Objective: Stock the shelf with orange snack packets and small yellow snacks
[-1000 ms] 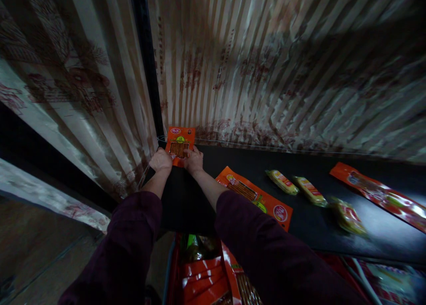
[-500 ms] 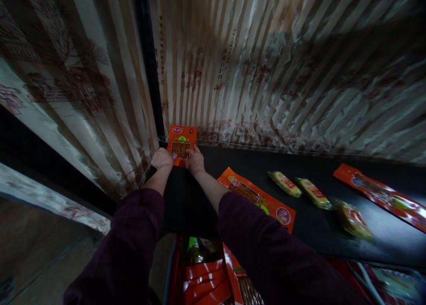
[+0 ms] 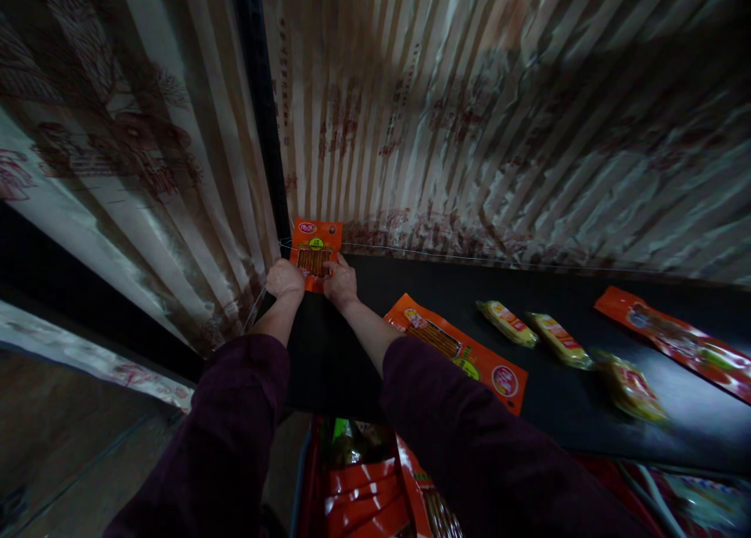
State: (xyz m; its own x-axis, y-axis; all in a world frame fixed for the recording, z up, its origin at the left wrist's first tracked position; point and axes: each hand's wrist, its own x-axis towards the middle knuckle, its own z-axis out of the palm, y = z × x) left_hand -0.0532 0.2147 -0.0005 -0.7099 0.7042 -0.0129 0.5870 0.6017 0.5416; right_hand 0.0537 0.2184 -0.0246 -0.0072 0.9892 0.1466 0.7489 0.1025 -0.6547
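Observation:
An orange snack packet (image 3: 316, 250) with a clear window showing brown sticks stands nearly upright in the back left corner of the black shelf (image 3: 340, 358). My left hand (image 3: 285, 278) is closed on its lower left edge. On its lower right edge, my right hand (image 3: 341, 280) grips it with thumb and fingers. Beside my right forearm lies a larger orange snack packet (image 3: 434, 338), partly covered by the sleeve.
Several yellow packets (image 3: 508, 323) and a long orange-red packet (image 3: 674, 338) lie on the shelf to the right. Below the front edge, a red crate (image 3: 317, 475) holds orange packets. A black post (image 3: 258, 92) and striped sheeting (image 3: 446, 131) border the corner.
The packet and both hands have shifted very slightly left in the corner. My hold on it looks the same, and the view has moved a little.

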